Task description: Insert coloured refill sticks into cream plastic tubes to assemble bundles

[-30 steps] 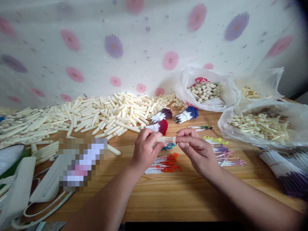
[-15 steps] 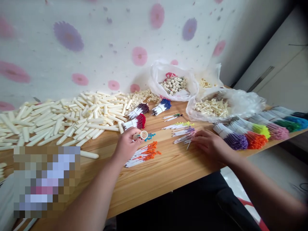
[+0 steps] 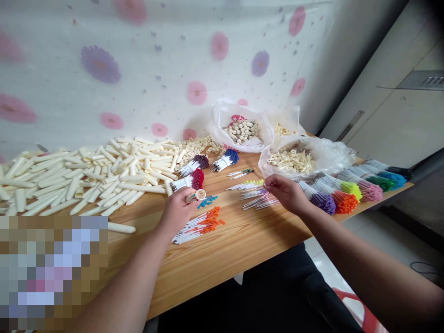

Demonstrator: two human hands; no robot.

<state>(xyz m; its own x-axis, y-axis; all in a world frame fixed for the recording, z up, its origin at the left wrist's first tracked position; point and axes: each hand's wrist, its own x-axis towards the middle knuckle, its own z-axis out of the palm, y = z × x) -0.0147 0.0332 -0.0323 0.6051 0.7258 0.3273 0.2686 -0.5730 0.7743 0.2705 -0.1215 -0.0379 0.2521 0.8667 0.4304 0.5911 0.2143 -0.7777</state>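
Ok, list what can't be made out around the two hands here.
Head view only.
Cream plastic tube: body hidden inside the left hand; only its open end shows.
Right hand: whether it pinches anything is too small to tell.
Wooden table, lower left: pixelated patch covers what lies there.

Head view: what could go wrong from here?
1. The right hand pinches above loose refills of mixed colours lying close together; it might lift two, or the wrong colour.
2. The bundles lie near the table edge beside the right forearm; a sweep could push them off.
3. The left hand holds the tube by the blue refills; a slip could scatter them.
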